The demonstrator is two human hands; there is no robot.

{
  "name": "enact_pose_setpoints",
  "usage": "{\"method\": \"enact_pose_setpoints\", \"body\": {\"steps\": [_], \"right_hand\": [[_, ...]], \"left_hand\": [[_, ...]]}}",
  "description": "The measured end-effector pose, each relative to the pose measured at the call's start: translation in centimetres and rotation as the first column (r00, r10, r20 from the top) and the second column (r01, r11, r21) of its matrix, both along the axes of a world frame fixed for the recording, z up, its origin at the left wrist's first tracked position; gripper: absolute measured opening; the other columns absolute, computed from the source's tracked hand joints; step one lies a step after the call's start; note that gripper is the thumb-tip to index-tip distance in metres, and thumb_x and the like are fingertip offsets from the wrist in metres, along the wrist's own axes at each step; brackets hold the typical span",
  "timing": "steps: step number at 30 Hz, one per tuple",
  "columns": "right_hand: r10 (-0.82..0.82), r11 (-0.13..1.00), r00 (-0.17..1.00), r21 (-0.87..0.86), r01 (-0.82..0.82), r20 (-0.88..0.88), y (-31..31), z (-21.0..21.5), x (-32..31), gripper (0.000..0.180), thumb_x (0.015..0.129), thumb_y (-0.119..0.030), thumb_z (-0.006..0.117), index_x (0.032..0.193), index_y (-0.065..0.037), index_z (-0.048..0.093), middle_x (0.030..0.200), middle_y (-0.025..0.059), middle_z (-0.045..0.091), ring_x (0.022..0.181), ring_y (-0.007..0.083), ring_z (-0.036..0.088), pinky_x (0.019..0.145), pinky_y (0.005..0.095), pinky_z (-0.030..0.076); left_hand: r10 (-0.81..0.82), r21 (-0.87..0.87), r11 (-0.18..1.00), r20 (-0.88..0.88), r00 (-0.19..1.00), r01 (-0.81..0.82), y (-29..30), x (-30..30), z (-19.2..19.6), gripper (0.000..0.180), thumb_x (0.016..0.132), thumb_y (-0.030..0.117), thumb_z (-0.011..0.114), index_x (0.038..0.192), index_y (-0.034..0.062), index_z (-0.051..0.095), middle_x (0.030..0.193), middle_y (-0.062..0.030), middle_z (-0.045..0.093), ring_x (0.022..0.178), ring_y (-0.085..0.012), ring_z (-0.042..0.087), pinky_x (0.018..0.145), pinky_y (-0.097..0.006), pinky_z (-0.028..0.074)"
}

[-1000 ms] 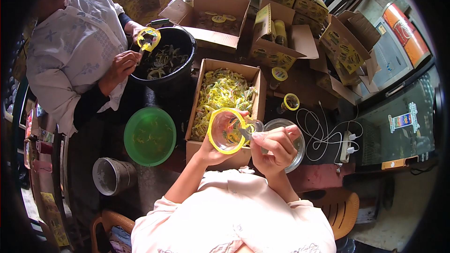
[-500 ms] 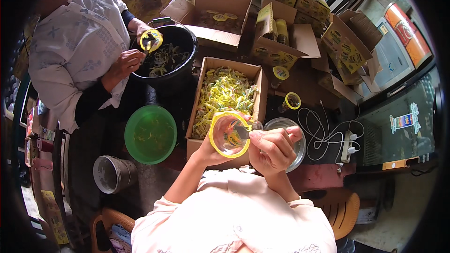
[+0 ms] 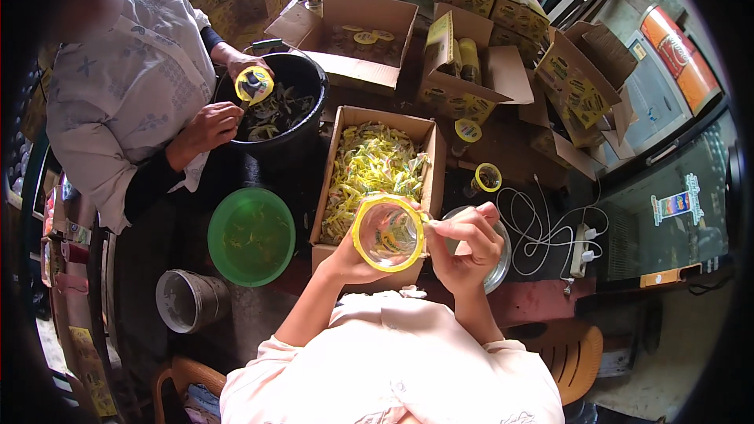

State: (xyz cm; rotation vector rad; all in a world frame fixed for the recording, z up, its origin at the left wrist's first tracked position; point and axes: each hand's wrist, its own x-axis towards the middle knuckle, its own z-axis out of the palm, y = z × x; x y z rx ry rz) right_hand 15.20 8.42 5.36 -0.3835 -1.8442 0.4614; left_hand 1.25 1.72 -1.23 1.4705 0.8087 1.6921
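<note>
Dark and flat, a piece that lay across the right of the cup's mouth half a second ago has gone from there, and the person's right hand (image 3: 465, 247) is now at the outer right edge of the rim. One clear cup (image 3: 386, 233), yellow-rimmed, is held in the air over the near edge of the carton (image 3: 434, 173), its mouth tipped up toward the wearer. From where I stand, the left hand (image 3: 353, 259) is curled round the cup's side, holding it. On the right hand, thumb and forefinger come together at the rim, the other fingers loosely bent; I can't tell what is between them.

One heap of yellow scraps (image 3: 373, 161) fills the carton. Two standing cups (image 3: 468, 132) are to its right, one near the far right corner, one beside the right edge. One clear bowl (image 3: 500, 259) sits off the near right corner, partly behind the right hand; one green basin (image 3: 251, 235) lies off the left edge. One co-worker (image 3: 145, 71) has both hands at another yellow-rimmed cup (image 3: 254, 85), over one black bucket (image 3: 318, 102).
</note>
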Motion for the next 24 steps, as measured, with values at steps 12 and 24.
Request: {"method": "enact_pose_setpoints", "body": {"steps": [12,24], "right_hand": [[-0.127,0.988,0.989,0.103,0.119,0.072,-1.0,-0.6,-0.9,0.021,0.062,0.001,0.068,0.074,-0.013,0.058,0.062,-0.0038,0.058,0.054,0.0096,0.053,0.070,0.0277,0.030],[-0.097,0.988,0.994,0.123,0.090,0.051,-0.4,0.2,-1.2,0.019,0.062,0.001,0.068,0.072,-0.013,0.059,0.060,-0.0032,0.056,0.051,0.0097,0.050,0.066,0.0276,0.030]], "left_hand": [[0.228,-0.082,0.973,0.159,0.960,-0.218,0.5,0.7,-1.9,0.077,0.059,0.002,0.076,0.121,0.0094,0.030,0.114,-0.0067,0.038,0.108,-0.0202,0.044,0.089,-0.033,0.038],[0.210,0.002,0.978,0.094,0.973,-0.211,0.0,0.6,-0.1,0.075,0.058,0.001,0.076,0.119,0.0072,0.032,0.112,-0.0079,0.041,0.105,-0.0206,0.046,0.089,-0.033,0.038]]}}
